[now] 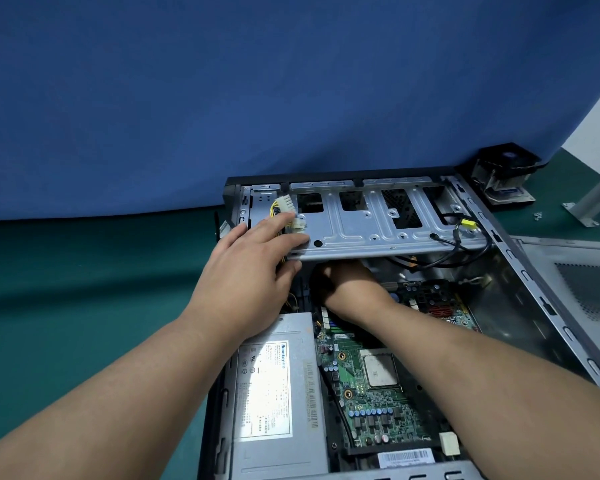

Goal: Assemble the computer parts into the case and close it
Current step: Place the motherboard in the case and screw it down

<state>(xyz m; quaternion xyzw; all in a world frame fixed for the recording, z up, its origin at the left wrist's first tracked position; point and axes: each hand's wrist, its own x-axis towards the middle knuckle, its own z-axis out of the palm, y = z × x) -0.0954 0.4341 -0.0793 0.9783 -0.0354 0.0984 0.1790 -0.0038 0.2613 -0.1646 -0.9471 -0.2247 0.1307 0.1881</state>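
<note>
Case [520, 271] with motherboard [371, 386], power supply [274, 393]

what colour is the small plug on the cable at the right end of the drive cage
Yellow. The plug shows in the head view, resting on the drive cage.

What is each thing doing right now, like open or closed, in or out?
Case: open, lid off.
Side panel: off, lying beside the case.
Drive tray: tilted up.
Left hand: grips the tray's edge.
Right hand: reaching under the tray, fingers hidden.
Power supply: in the case.
Motherboard: in the case.
CPU: seated, uncovered.
Cooler: outside, on the table.
</note>
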